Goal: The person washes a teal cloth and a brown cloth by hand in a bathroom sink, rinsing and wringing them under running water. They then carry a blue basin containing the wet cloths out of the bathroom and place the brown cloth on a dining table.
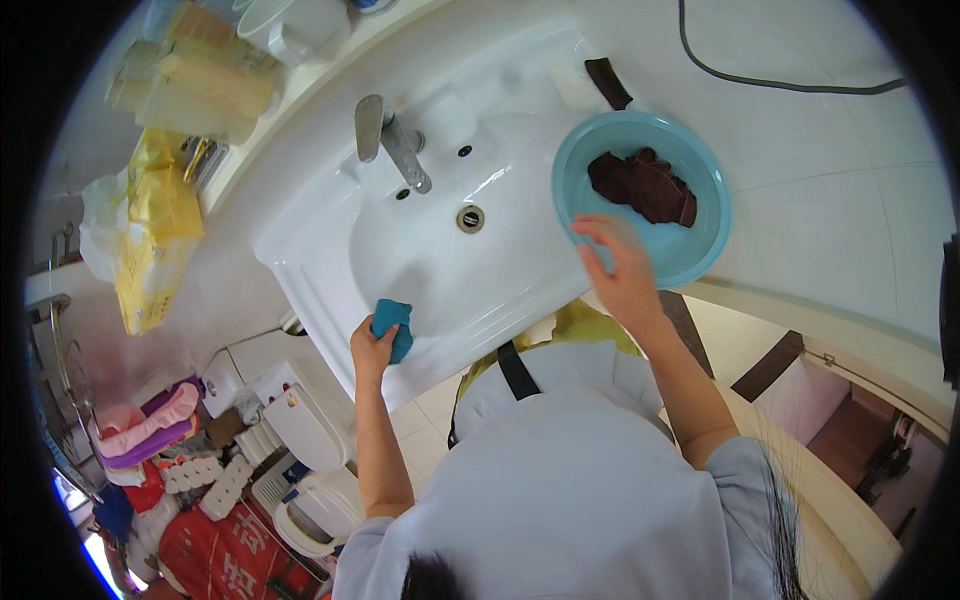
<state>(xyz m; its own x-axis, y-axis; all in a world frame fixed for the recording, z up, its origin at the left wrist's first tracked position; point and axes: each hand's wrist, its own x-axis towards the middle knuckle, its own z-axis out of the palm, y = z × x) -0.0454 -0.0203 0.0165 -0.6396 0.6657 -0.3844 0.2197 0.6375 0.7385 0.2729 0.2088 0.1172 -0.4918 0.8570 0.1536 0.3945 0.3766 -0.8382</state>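
Observation:
My left hand (pixel 373 351) holds a folded teal cloth (pixel 392 330) at the near left rim of a white washbasin (pixel 420 259). Blurred and with its fingers apart, my right hand (pixel 616 266) is over the near left rim of a light blue plastic basin (pixel 718 217); nothing shows in it. A dark brown cloth (pixel 645 187) lies bunched inside that basin. The chrome faucet (pixel 405 154) stands behind the washbasin's drain (pixel 471 219).
A small dark brown strip (pixel 608 83) lies behind the blue basin. At upper left, a shelf (pixel 315 82) carries a white mug (pixel 289 34) and plastic containers. A yellow package (pixel 157 240) hangs below them. A toilet (pixel 304 427) stands lower left, and a grey cable (pixel 780 84) runs at upper right.

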